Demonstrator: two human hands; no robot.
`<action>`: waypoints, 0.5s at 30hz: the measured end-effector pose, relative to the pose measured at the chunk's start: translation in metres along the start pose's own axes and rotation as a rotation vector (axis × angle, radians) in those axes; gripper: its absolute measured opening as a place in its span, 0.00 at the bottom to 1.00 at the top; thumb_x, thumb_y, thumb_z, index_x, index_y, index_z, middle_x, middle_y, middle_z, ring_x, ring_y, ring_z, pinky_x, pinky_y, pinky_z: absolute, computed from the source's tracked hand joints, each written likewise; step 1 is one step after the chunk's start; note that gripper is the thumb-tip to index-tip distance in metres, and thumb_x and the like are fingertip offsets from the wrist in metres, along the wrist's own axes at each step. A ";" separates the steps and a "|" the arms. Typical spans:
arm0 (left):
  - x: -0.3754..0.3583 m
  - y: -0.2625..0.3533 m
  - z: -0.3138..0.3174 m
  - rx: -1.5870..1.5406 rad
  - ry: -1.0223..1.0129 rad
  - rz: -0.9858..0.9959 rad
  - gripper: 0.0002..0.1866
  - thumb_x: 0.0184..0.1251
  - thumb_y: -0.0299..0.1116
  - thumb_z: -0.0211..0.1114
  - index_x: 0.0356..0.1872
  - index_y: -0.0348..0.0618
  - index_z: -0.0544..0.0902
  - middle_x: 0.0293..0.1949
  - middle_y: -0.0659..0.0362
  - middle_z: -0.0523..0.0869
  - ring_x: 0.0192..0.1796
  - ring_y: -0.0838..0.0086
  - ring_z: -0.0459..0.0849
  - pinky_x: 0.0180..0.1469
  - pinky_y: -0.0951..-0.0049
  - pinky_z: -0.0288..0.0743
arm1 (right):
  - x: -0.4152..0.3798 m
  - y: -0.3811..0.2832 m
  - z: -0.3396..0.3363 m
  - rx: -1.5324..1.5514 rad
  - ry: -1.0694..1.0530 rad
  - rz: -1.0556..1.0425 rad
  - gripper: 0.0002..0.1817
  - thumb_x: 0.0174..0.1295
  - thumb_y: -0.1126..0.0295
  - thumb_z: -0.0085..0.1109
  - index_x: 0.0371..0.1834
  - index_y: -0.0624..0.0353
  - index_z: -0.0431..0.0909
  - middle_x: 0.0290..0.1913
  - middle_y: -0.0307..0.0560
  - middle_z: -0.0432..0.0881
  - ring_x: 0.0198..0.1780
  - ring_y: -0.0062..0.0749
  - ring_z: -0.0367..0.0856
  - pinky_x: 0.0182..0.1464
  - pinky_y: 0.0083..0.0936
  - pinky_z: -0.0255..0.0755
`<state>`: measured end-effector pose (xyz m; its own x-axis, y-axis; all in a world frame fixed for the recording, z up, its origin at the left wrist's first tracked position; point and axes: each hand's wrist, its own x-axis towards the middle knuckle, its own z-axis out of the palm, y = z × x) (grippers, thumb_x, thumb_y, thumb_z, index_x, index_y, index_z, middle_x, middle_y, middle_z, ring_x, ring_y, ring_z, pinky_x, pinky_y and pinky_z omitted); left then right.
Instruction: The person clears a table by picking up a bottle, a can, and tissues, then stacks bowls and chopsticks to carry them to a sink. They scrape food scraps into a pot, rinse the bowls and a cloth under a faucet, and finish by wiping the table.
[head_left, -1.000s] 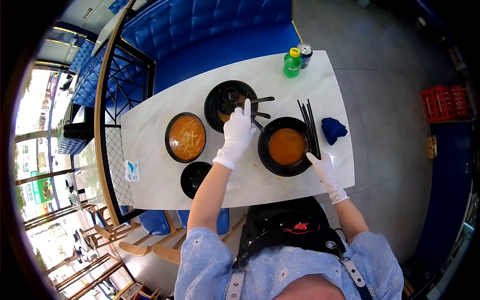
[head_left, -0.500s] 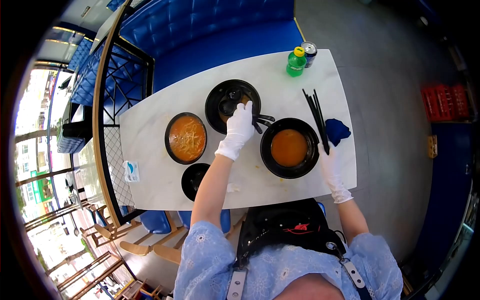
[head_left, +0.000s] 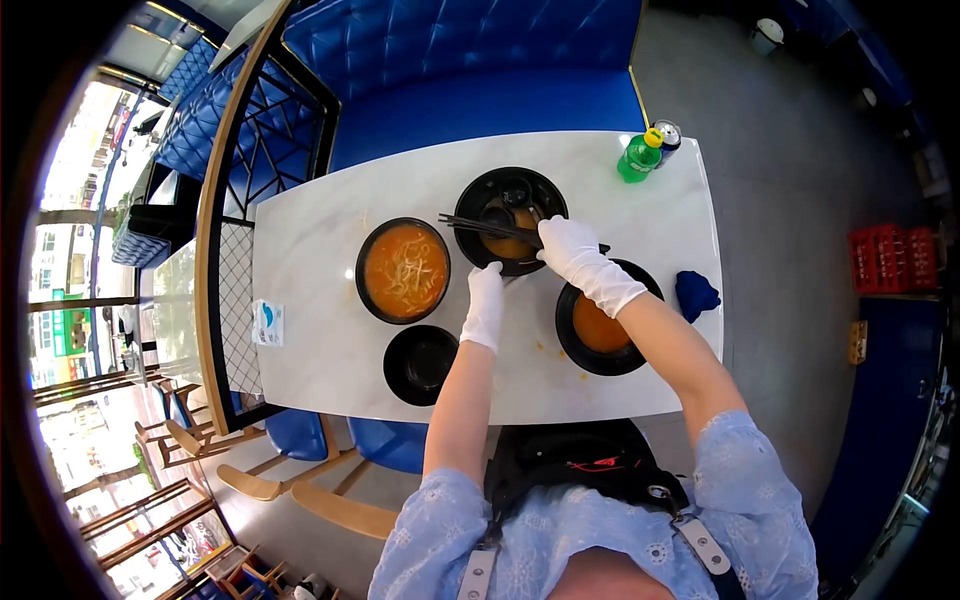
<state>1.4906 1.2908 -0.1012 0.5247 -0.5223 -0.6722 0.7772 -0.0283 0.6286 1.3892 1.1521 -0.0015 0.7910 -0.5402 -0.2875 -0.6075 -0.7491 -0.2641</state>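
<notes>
My gloved right hand is closed round black chopsticks, which lie nearly level across the back bowl. That black bowl holds brownish liquid and black spoons. At its near rim, my gloved left hand has its fingers closed on the edge. Under my right forearm sits another black bowl with orange broth, partly covered. To the left are a bowl of orange soup with noodles and a smaller black bowl with nothing visible in it.
A green bottle and a can stand at the table's back right. A dark blue cloth lies near the right edge, a small packet at the left. Beyond the marble table is a blue bench.
My right hand has carried the chopsticks from the table's right side left over the back bowl. My left hand has moved from inside that bowl to its near rim. The view has shifted.
</notes>
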 end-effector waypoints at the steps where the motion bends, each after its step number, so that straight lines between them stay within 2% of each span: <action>1: 0.021 -0.012 -0.013 0.122 0.032 0.067 0.16 0.65 0.25 0.50 0.52 0.25 0.69 0.47 0.42 0.79 0.45 0.53 0.83 0.44 0.59 0.84 | 0.004 -0.001 0.001 0.000 -0.032 -0.012 0.15 0.53 0.62 0.65 0.39 0.57 0.77 0.37 0.52 0.82 0.43 0.46 0.82 0.44 0.39 0.76; 2: 0.032 -0.019 -0.020 0.243 0.064 0.133 0.15 0.64 0.23 0.50 0.50 0.25 0.70 0.45 0.42 0.80 0.44 0.53 0.84 0.43 0.60 0.84 | 0.007 -0.002 0.001 0.001 -0.065 -0.023 0.13 0.54 0.63 0.64 0.39 0.57 0.77 0.36 0.52 0.83 0.42 0.47 0.82 0.43 0.39 0.76; 3: 0.029 -0.018 -0.019 0.236 0.063 0.130 0.15 0.64 0.23 0.50 0.50 0.25 0.70 0.45 0.42 0.80 0.44 0.53 0.84 0.43 0.60 0.84 | 0.006 -0.005 -0.001 -0.006 -0.068 -0.023 0.13 0.54 0.63 0.64 0.39 0.57 0.77 0.36 0.52 0.83 0.42 0.47 0.82 0.43 0.39 0.76; 5: 0.011 -0.011 -0.008 0.186 0.140 0.189 0.09 0.58 0.23 0.55 0.37 0.30 0.80 0.36 0.57 0.84 0.36 0.75 0.77 0.42 0.74 0.69 | 0.005 -0.011 -0.006 0.014 -0.069 -0.018 0.11 0.54 0.69 0.59 0.40 0.58 0.77 0.36 0.53 0.84 0.41 0.49 0.83 0.43 0.40 0.76; 8: -0.019 0.002 0.003 0.335 0.203 0.262 0.10 0.59 0.24 0.55 0.40 0.30 0.79 0.37 0.58 0.83 0.37 0.74 0.77 0.43 0.74 0.69 | 0.002 -0.015 -0.005 0.058 -0.065 0.026 0.11 0.54 0.72 0.54 0.41 0.59 0.76 0.35 0.54 0.84 0.40 0.50 0.83 0.42 0.42 0.76; 12: -0.028 0.010 -0.003 0.305 0.119 0.284 0.11 0.59 0.24 0.55 0.41 0.30 0.79 0.38 0.57 0.84 0.37 0.74 0.78 0.43 0.74 0.70 | -0.016 -0.014 -0.020 0.080 -0.003 0.008 0.11 0.54 0.72 0.53 0.42 0.60 0.75 0.35 0.55 0.84 0.40 0.51 0.83 0.42 0.43 0.76; 14: -0.040 0.017 0.002 0.324 -0.037 0.328 0.15 0.64 0.21 0.47 0.50 0.26 0.72 0.47 0.45 0.81 0.45 0.58 0.84 0.43 0.62 0.86 | -0.029 -0.016 -0.039 0.086 -0.020 -0.022 0.09 0.54 0.72 0.54 0.37 0.61 0.80 0.36 0.57 0.84 0.41 0.50 0.84 0.43 0.39 0.77; 15: -0.078 0.037 0.030 0.216 -0.064 0.267 0.18 0.66 0.21 0.45 0.57 0.28 0.69 0.50 0.44 0.79 0.46 0.57 0.84 0.44 0.62 0.86 | -0.034 -0.014 -0.045 0.089 -0.015 -0.018 0.09 0.54 0.72 0.54 0.37 0.61 0.80 0.36 0.57 0.84 0.41 0.50 0.84 0.43 0.39 0.77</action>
<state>1.4681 1.3050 -0.0144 0.6715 -0.5875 -0.4515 0.5205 -0.0595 0.8518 1.3740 1.1642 0.0533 0.8008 -0.5209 -0.2956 -0.5981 -0.7211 -0.3497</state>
